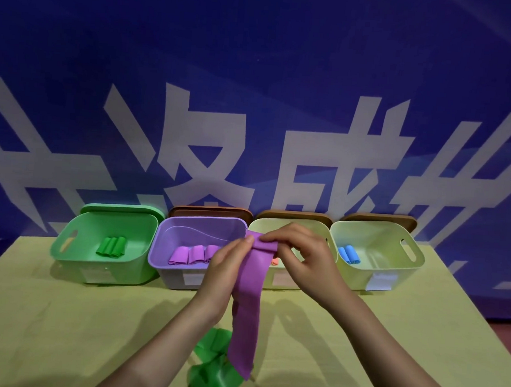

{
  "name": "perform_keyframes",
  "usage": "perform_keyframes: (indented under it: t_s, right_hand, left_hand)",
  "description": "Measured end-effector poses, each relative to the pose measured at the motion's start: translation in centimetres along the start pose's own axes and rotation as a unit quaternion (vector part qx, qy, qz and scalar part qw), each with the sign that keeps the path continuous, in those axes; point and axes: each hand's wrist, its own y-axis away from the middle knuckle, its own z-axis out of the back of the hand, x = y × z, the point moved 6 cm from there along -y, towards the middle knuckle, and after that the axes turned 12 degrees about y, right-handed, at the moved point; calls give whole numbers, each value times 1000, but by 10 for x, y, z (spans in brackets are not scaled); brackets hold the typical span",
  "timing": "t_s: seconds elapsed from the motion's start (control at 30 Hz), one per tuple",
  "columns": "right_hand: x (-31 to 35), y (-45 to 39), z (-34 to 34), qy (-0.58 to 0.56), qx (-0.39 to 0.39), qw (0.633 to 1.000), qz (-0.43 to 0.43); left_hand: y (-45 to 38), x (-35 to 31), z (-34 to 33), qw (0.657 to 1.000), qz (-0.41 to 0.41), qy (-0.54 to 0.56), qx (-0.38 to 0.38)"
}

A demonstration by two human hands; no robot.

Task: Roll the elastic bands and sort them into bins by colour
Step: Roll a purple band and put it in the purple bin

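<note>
- L hand [227,270] & R hand [300,252] both pinch the top edge of the purple band [247,307], thumbs and fingertips closed on it; first fold/turn of the roll looks just started at the top.
- Band is held up in the air in front of the bins, approx. over the gap btw the purple bin [165,247] and the bin next to it on the right; rest of it hangs straight down, lower end near the table [43,314], by the green band [214,371].
- Green band lies loose and crumpled at the near edge, unrolled, partly behind the purple tail.
- To do this step well, imo: keep both side edges lined up so the roll doesn't cone; turn w/ thumbs, feed w/ fingers; keep light tension on the hanging part so turns stay tight; hold the finished roll closed until it's down in the purple bin, else it may spring open.
- Bins in a row at the back: green bin [72,250] w/ green rolls [112,246], purple bin w/ purple rolls [191,254], a pale bin behind the hands, another pale bin [406,264] w/ blue rolls [348,254].
- Hidden/unclear: middle pale bin mostly covered by R hand, only a bit of orange-pink shows, count unknown. One purple roll partly behind L hand. Bin labels unreadable. Green band cut off at frame bottom. Can't tell how many turns are rolled.
</note>
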Motion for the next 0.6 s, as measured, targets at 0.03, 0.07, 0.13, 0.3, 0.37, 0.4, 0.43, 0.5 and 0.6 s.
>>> perform_keyframes:
  t_s: [0.03,0.07,0.13,0.3,0.37,0.4,0.43,0.5,0.6]
  right_hand:
    - [0,0,1,-7,-4,1000,-7]
    - [1,1,1,-13,-7,1000,-12]
    - [4,1,2,-20,-12,1000,-15]
    - [13,-4,7,-24,-19,1000,0]
    - [16,-5,9,-49,-12,999,-6]
    - [18,-5,9,-63,-11,998,-14]
    - [19,-5,10,-79,-10,996,-29]
    - [21,-5,9,-118,-8,990,-77]
    - [18,-6,5,-173,0,973,-150]
  left_hand:
    - [1,-1,-1,1000,-2,-3,5]
    - [2,-3,-2,1000,-6,-5,13]
    - [5,-7,-5,999,-23,-13,26]
    - [8,-18,-7,997,-66,-33,26]
    - [8,-23,-7,995,-86,-43,16]
    - [9,-26,-9,994,-98,-47,17]
    - [11,-28,-11,992,-113,-48,23]
    - [13,-33,-15,988,-145,-53,30]
    - [16,-39,-16,982,-181,-50,25]
